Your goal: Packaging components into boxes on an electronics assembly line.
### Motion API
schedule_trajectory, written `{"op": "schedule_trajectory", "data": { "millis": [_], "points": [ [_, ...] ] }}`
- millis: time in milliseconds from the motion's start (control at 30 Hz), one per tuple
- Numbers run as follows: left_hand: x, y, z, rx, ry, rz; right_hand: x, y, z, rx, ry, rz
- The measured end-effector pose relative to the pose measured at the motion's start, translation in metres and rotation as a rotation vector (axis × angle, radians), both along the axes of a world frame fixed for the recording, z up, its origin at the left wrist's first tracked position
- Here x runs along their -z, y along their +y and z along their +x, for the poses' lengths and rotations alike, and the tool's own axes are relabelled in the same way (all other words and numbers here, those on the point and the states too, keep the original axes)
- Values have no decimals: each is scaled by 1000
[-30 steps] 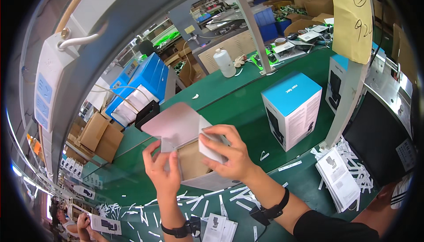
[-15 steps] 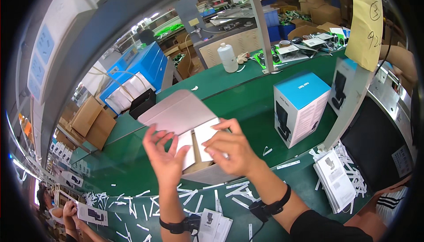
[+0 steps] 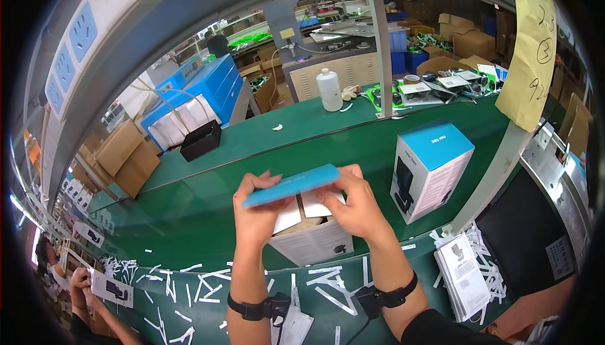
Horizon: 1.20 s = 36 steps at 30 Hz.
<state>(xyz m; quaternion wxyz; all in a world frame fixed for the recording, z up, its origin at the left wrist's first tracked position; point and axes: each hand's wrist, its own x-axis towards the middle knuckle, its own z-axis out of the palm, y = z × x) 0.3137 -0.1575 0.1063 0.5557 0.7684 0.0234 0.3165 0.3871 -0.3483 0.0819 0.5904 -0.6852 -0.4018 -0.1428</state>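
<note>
On the green desk (image 3: 208,212) at frame centre, the left hand (image 3: 255,209) and right hand (image 3: 356,203) pinch the blue cardboard lid flap (image 3: 291,185) over the open white carton (image 3: 315,241); closing remains.

Open box (image 3: 313,241) between hands – closed box (image 3: 428,170) right, bottle (image 3: 329,90) behind.

Green conveyor belt (image 3: 265,137), grey metal post (image 3: 380,42), stacked cardboard boxes (image 3: 123,156), cluttered workbenches behind

Both hands (image 3: 309,209) folding blue lid (image 3: 291,185) over white box (image 3: 313,241), green bench (image 3: 208,187)
</note>
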Motion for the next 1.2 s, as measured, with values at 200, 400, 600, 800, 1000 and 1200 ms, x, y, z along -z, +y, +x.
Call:
{"op": "schedule_trajectory", "data": {
  "millis": [200,400,600,800,1000,1200],
  "points": [
    [5,6,-13,213,-161,319,17,24,-4,85,46,688],
    [32,-16,-16,94,-552,370,19,-14,16,-345,-98,333],
    [36,-14,-10,130,-518,446,16,-21,19,-429,-71,276],
    [55,-23,-6,44,-586,222,18,-15,15,-373,45,411],
    [45,-25,-12,42,-526,237,22,-18,19,-315,6,436],
    [37,-14,-18,68,-524,139,13,-10,7,-280,34,442]
  ]
}}
